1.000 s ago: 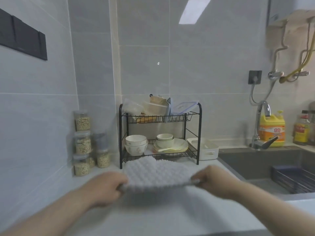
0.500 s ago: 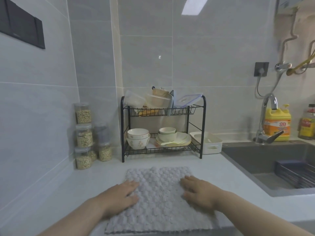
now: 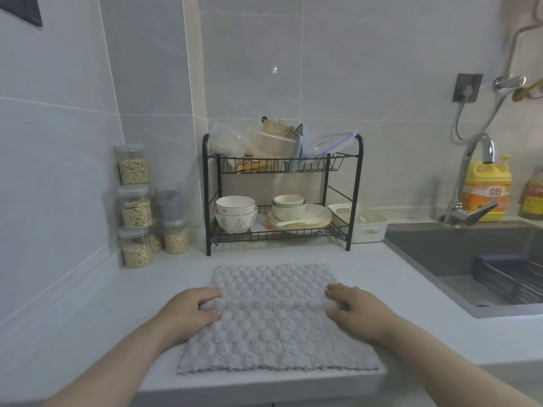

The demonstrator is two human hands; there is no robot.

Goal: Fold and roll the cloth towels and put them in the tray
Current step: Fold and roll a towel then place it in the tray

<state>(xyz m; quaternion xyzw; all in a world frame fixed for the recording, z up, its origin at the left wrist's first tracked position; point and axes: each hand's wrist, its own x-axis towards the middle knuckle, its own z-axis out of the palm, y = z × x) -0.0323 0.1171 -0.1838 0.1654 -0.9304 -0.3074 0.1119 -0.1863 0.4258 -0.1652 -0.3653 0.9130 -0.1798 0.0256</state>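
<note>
A grey bubble-textured cloth towel (image 3: 273, 324) lies spread flat on the white counter, its near edge at the counter's front lip. My left hand (image 3: 188, 314) pinches the towel's left edge about halfway up, with a bit of cloth bunched between thumb and fingers. At the right edge, level with it, my right hand (image 3: 357, 311) pinches the cloth too. A faint ridge runs across the towel between the two hands. The white plastic tray (image 3: 370, 230) with handle slots stands behind, to the right of the dish rack, and looks empty.
A black two-tier dish rack (image 3: 282, 195) with bowls, plates and containers stands behind the towel. Stacked clear jars (image 3: 135, 207) of grain fill the left corner. The sink (image 3: 470, 259) with faucet (image 3: 470, 183) and a yellow detergent bottle (image 3: 486, 189) lie to the right.
The towel went from held up in the air to lying flat on the counter. My hands then slid outward from its surface to its side edges and pinched them.
</note>
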